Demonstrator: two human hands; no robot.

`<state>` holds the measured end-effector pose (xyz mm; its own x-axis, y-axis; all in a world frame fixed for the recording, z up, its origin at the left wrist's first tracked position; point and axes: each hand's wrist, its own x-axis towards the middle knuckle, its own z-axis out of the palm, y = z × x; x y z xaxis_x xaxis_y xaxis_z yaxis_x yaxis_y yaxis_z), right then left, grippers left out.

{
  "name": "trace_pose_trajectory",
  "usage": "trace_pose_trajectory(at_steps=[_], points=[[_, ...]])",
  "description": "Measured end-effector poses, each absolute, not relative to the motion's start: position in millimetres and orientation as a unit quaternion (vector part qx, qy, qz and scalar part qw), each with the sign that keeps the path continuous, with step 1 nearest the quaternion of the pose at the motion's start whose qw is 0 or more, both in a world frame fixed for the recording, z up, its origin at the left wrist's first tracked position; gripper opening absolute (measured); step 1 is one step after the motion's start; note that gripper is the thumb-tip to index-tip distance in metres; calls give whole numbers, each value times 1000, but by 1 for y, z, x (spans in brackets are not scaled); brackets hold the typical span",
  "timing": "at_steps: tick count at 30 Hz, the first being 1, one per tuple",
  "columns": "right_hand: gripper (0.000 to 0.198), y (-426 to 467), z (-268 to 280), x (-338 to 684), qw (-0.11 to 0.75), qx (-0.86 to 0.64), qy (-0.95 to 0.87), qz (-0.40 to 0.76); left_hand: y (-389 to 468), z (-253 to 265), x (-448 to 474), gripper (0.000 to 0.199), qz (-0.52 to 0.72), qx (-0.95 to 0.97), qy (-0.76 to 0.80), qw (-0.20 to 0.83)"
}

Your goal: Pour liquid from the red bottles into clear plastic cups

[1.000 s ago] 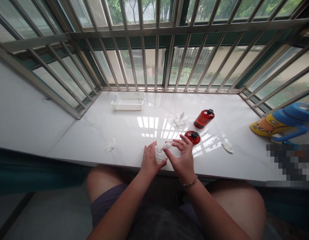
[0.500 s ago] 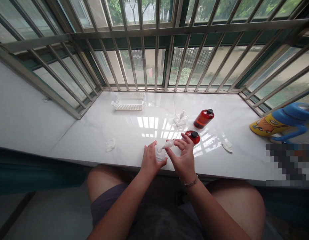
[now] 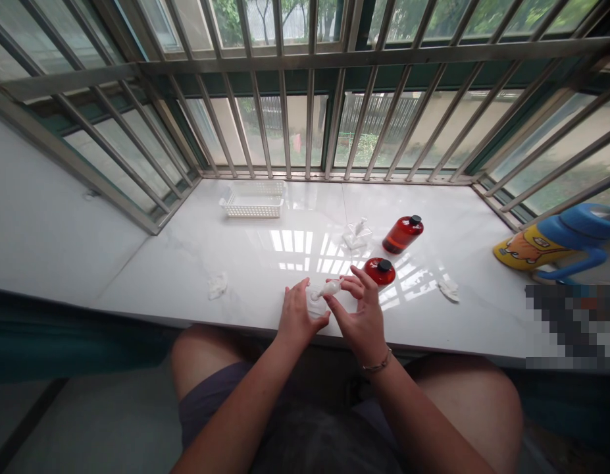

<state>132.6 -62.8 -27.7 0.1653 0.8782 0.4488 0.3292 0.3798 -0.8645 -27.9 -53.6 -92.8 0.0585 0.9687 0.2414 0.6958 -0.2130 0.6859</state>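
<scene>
My left hand (image 3: 295,313) is closed around the side of a small clear bottle (image 3: 316,305) standing near the front edge of the counter. Between thumb and fingertips, my right hand (image 3: 360,306) pinches a small whitish translucent dropper-like piece (image 3: 331,287). Its narrow tip slants down to the left, at the mouth of the clear bottle; whether it enters the opening is too small to tell. Just beyond my right fingers stands a red bottle with a black cap (image 3: 380,270).
A second red bottle (image 3: 402,235) and a clear pump-like piece (image 3: 358,233) lie farther back. A white basket (image 3: 253,210) sits near the window bars. Crumpled tissues (image 3: 217,287) are at left and right. A blue-yellow flask (image 3: 546,240) lies far right.
The dropper-like piece has shifted slightly left and down toward the bottle's mouth. My right index finger has moved a little left. My left hand and the bottle stay put.
</scene>
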Motion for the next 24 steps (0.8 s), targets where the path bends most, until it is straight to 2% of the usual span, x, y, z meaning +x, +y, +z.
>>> trace_pose_trajectory(at_steps=[4,6,19,24], points=[[43,-61,-19,135,554,-490,-658,143,-54,-92,-27,97,340,699,596,202],[37,-60,-17,135,553,-487,-665,122,-54,-92,-27,95,340,699,598,197],[30,-61,-17,129,571,-481,-653,126,-54,-95,-27,99,348,707,588,184],[33,-63,-13,130,546,-498,-658,144,-54,-93,-27,99,338,703,595,193]])
